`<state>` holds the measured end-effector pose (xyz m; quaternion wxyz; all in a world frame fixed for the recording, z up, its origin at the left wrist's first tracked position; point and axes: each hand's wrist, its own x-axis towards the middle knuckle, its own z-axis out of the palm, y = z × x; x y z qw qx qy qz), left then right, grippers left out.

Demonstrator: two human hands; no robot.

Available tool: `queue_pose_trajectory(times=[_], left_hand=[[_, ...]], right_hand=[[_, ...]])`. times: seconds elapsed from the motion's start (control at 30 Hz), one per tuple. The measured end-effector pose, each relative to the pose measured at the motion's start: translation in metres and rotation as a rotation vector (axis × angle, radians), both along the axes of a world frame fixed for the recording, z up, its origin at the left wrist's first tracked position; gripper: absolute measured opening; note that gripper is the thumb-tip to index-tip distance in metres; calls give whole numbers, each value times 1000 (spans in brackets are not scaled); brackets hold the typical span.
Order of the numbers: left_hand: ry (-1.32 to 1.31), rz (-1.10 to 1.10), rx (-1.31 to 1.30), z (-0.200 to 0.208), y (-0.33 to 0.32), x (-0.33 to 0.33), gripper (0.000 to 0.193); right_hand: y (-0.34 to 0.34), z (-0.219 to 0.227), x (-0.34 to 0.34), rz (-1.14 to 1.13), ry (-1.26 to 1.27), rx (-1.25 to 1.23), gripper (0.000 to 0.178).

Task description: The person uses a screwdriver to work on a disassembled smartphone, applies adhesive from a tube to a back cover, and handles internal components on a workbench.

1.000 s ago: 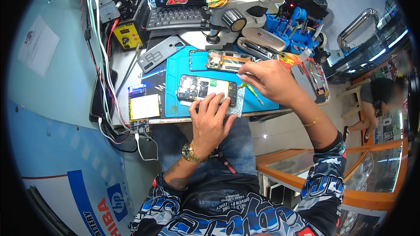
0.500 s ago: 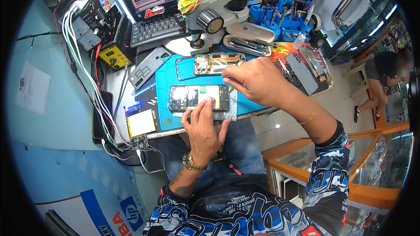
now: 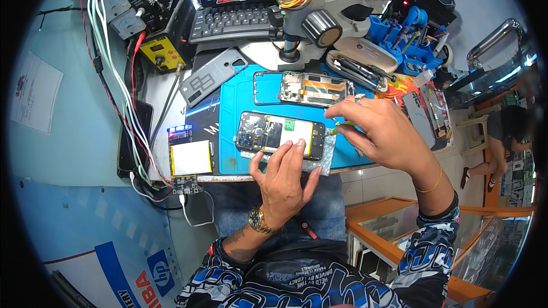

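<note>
An opened phone (image 3: 260,137) lies on bubble wrap (image 3: 326,159), its back off and its pale battery (image 3: 297,132) showing. My left hand (image 3: 283,194) is open, fingers stretched out, with fingertips resting on the battery and the phone's lower edge. Over the phone's right end, my right hand (image 3: 374,131) is closed in a pinch around a thin tool with a green-yellow part (image 3: 332,131). The tool's end is at or close to the phone's right end; its kind is unclear. Beyond lies a second opened phone (image 3: 322,88) beside an empty frame (image 3: 265,92).
A blue mat (image 3: 231,120) lies underneath. A grey phone cover (image 3: 214,77) sits at the left, near a loose battery (image 3: 191,158) on a small board. Behind stand a microscope (image 3: 322,25), a keyboard (image 3: 228,23), a tool case (image 3: 357,71) and a power supply (image 3: 162,51).
The view has shifted, so the bench appears lower and further right. My right hand has opened its pinch slightly, and the green-yellow tool shows more clearly at the phone's right end. My left hand stays on the phone.
</note>
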<state>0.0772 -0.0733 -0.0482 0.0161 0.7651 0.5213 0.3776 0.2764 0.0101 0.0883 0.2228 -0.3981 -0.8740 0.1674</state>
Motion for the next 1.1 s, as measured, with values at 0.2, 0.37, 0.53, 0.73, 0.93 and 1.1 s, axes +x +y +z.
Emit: queue_pose_trajectory(times=[0.2, 0.37, 0.53, 0.73, 0.93, 1.1], left_hand=[[-35, -19, -20, 5, 2, -2, 72], [-298, -175, -5, 26, 3, -19, 54], [-387, -313, 155, 39, -7, -37, 40], [-277, -289, 211, 22, -20, -51, 31], [-433, -255, 9, 20, -21, -54, 9], [-767, -141, -261, 23, -21, -56, 8]], right_hand=[[-9, 6, -9, -169, -121, 29, 13], [-42, 13, -13, -161, 200, -76, 11], [-80, -11, -16, -329, 559, -405, 12], [-93, -56, -24, -505, 861, -815, 16], [-98, -60, -35, -569, 887, -931, 17], [-97, -64, -36, -487, 924, -795, 15]])
